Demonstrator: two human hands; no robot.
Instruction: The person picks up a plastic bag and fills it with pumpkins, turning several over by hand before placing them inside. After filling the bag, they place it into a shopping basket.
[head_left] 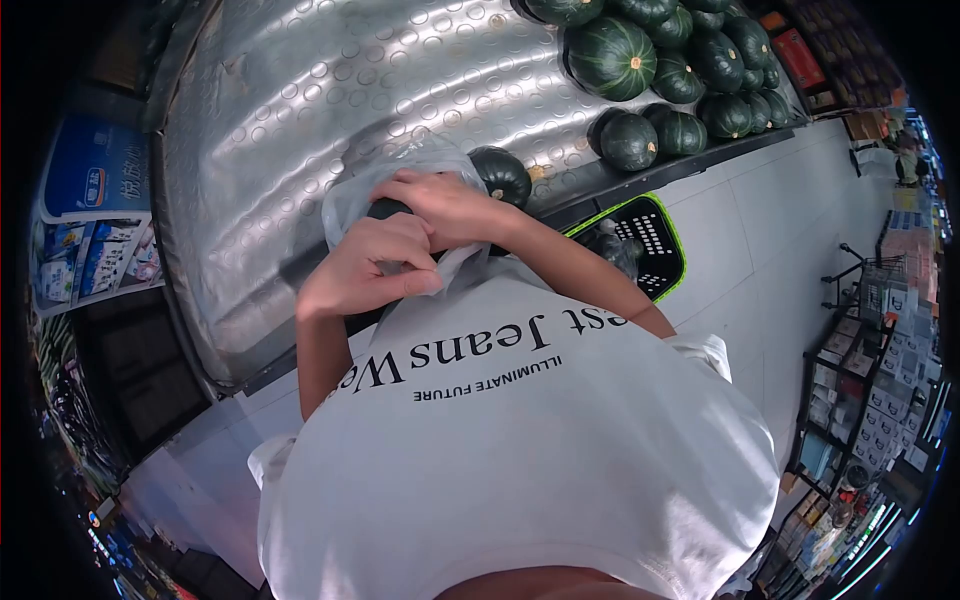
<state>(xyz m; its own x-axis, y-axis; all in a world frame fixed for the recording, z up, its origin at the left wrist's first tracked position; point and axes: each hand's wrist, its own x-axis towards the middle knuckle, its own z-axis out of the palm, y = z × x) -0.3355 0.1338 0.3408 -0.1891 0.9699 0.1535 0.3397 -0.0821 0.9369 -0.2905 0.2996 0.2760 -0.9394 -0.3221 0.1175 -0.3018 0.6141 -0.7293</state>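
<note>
A thin clear plastic bag sits at the front edge of the metal display counter, with a dark green squash partly showing inside it. My right hand lies across the top of the bag, its fingers curled over the plastic and the squash. Closer to my body, my left hand is closed with thumb and fingers drawn together, gripping plastic of the bag near its mouth. Part of the bag hangs against my white shirt. Another dark green squash rests on the counter just right of the bag.
Several dark green squashes are heaped on the dimpled metal counter at upper right. A black basket with a green rim stands on the floor to my right, holding bagged produce. Blue-and-white packages are at left; shelves stand far right.
</note>
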